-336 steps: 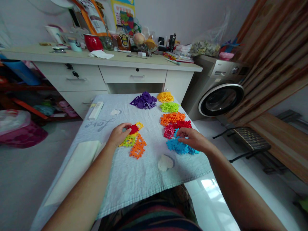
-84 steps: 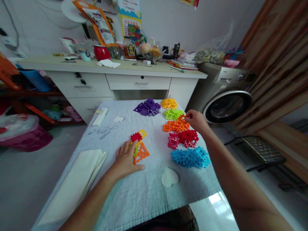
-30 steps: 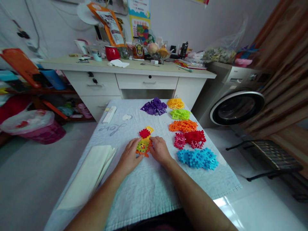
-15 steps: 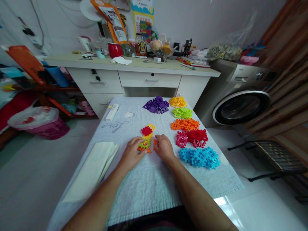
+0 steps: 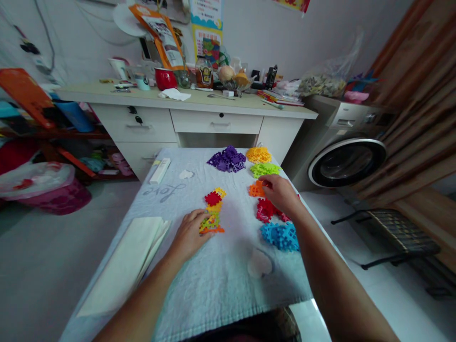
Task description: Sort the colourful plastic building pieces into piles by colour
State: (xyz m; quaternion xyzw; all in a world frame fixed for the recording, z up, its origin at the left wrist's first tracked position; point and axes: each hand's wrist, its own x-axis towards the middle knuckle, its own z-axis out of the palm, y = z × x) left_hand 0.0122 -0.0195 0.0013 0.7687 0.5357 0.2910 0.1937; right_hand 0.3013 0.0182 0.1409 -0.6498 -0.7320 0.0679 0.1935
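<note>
Where the left hand (image 5: 188, 232) rests: 8 o'clock edge of the flat red, yellow, green and orange plastic-looking toy shape (image 5: 214, 207), thumb and fingers spread.
Right hand (image 5: 280, 192): well apart, at the bumpy orange plastic-looking pile (image 5: 255, 188); can't tell if pinching.
Toy shape: nearer the left hand; 8 o'clock from the right; long way points to 1 o'clock.

You have an open strip of worktop (image 5: 235, 237) between the coloured pieces (image 5: 213, 213) at your left hand (image 5: 190, 232) and the close row of green pile (image 5: 265, 169), orange pile (image 5: 255, 189), red pile (image 5: 264, 210) and blue pile (image 5: 281, 236); the purple pile (image 5: 228, 159) stands at its far end. Your right hand (image 5: 280, 191) and its forearm block the way over the row's nearer three. On your left, the folded sheet (image 5: 123, 266) and white box (image 5: 160, 171) occupy the outer side.
</note>
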